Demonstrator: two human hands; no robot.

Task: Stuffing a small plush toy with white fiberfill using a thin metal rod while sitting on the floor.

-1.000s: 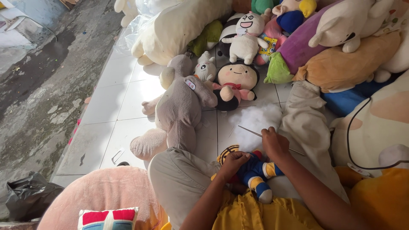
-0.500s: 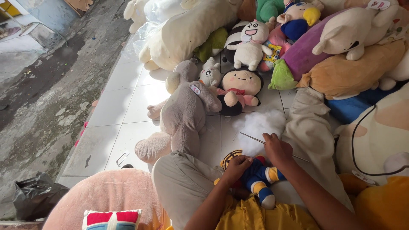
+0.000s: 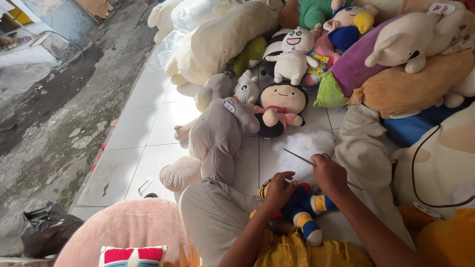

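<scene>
Over the lap, left hand (image 3: 278,192) grasps small doll (image 3: 297,207); right hand (image 3: 328,174) clenches thin stick (image 3: 298,156).

Small doll (image 3: 297,205) — head under left hand (image 3: 277,193)

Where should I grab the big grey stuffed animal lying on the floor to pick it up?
Grab the grey stuffed animal around its long middle, coming from the bare tile side. It lies stretched flat there, while a small doll crowds its other side.
</scene>
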